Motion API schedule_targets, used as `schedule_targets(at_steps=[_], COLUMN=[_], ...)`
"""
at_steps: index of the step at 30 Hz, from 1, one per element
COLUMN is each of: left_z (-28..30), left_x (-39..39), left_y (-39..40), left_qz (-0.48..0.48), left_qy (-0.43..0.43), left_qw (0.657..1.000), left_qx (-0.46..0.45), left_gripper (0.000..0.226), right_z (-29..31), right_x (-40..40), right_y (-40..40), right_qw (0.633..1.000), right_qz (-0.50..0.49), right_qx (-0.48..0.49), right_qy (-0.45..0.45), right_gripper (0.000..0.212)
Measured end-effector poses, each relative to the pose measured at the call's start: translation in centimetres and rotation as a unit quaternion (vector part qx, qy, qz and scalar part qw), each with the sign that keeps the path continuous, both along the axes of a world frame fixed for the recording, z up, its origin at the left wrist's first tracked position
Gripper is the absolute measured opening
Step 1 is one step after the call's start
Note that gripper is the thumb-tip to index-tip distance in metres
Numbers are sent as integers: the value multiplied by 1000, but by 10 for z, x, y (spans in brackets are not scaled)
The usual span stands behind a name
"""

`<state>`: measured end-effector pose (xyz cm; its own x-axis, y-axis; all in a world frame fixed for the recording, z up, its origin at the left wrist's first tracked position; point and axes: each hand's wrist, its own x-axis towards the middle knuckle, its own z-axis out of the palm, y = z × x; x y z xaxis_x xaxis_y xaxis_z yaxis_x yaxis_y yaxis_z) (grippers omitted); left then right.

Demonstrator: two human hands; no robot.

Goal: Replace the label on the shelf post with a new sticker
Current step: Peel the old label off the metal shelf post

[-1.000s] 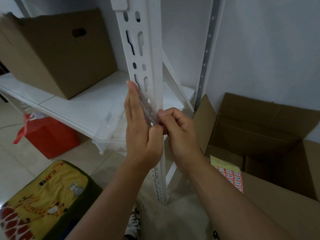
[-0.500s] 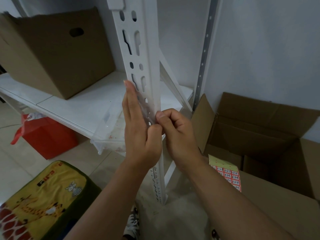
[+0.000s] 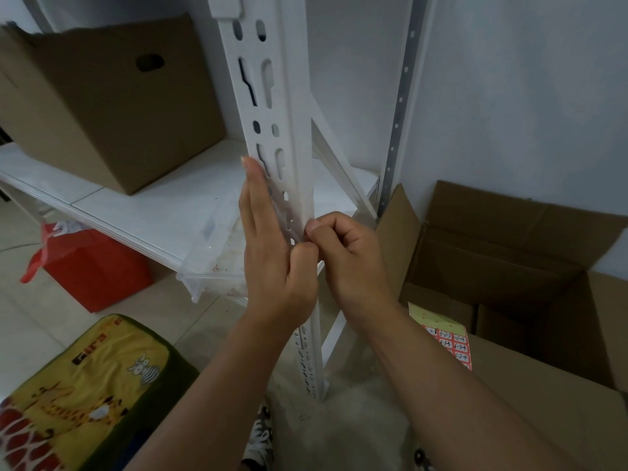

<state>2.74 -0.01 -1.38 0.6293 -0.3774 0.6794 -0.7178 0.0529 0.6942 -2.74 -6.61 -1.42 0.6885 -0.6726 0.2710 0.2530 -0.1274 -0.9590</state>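
A white slotted shelf post (image 3: 295,96) stands upright in the middle. A clear, glossy label film (image 3: 283,205) lies over its holes at hand height. My left hand (image 3: 272,253) presses flat against the post's left face, fingers straight and pointing up, thumb tucked toward the right hand. My right hand (image 3: 343,253) is curled at the post's front edge and pinches the lower end of the film between thumb and forefinger. A sheet of red and yellow number stickers (image 3: 448,338) lies on a cardboard box flap at the right.
A closed cardboard box (image 3: 112,107) sits on the white shelf board (image 3: 163,205). A clear plastic tray (image 3: 217,253) hangs off the shelf edge beside my left hand. An open cardboard box (image 3: 509,266) stands right, a red bag (image 3: 91,266) left, and a yellow cushion (image 3: 85,392) lower left.
Both hands stay at the same spot on the post. My right hand's fingers have curled tighter at the post's edge, close against my left thumb.
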Motion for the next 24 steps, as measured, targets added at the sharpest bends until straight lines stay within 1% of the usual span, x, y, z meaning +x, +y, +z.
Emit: schedule_targets(at_steps=[5,7,9,11,12,14,15,18,20,22,24], left_z=[-1,-2,-3,-4,-5,-5,-4,0,0,-1,-2], left_x=[1,0,-4,-7,-8,-12,-15,-22,-24,-24,-25], left_y=[4,5,5,4,5,5,5,4,3,2,1], left_qz=[-3,37,103,137,132,85,58,10,-2,-14,-27], left_qy=[-23,-30,-54,-94,-114,-131,-133,-130,-131,-136,-144], left_qw=[1000,999,993,985,983,986,987,989,989,988,987], left_qx=[-2,-1,-18,-41,-50,-64,-67,-71,-72,-69,-65], left_gripper=[84,80,73,58,48,31,26,18,16,17,18], right_z=[-5,-5,-4,-4,-3,-2,-1,-1,0,-1,-2], right_x=[-2,-5,-11,-18,-21,-26,-28,-30,-30,-31,-31], right_y=[-6,-8,-11,-16,-18,-20,-21,-21,-21,-24,-27], right_qw=[999,999,998,993,989,981,977,970,972,981,987], right_qz=[13,24,50,95,121,168,187,222,219,185,151], right_qx=[22,32,45,67,79,100,106,102,89,49,4], right_qy=[26,21,10,-4,-7,-4,-1,-6,-5,25,61], right_gripper=[23,25,30,42,48,55,52,35,32,35,32])
